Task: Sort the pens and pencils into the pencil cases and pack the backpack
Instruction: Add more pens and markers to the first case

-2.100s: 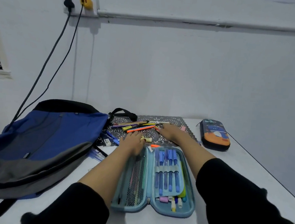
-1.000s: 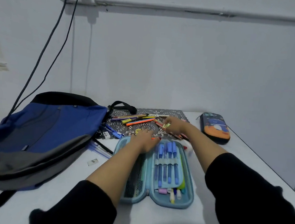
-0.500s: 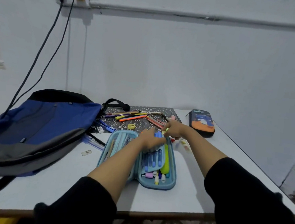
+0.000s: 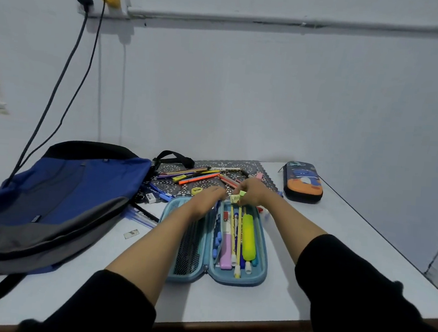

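Light blue pencil case lies open flat on the white worktop, near the front edge, centre. Right half now shows a yellow highlighter, a pink pen and thin yellow pencils lying lengthwise; in the frames before, a flap of blue pens covered this half, and that flap now stands on edge by the spine. Left half is a mesh pocket.

Right hand sits at the case's far end, fingers pinching the green-capped tops of the pencils; a second ago it was out over the loose pile. Left hand is at the far end of the spine beside the flap, fingers curled down; cannot tell what they grip.

Loose pens and pencils lie on a dark patterned mat behind the case, an orange one among them. Yellow sharpener just beyond the left hand. Closed dark pencil case with orange print far right, well apart. Blue and grey backpack lies flat on the left, with a white eraser and blue pens by its edge. Camera looks lower than before: the worktop's front edge shows.
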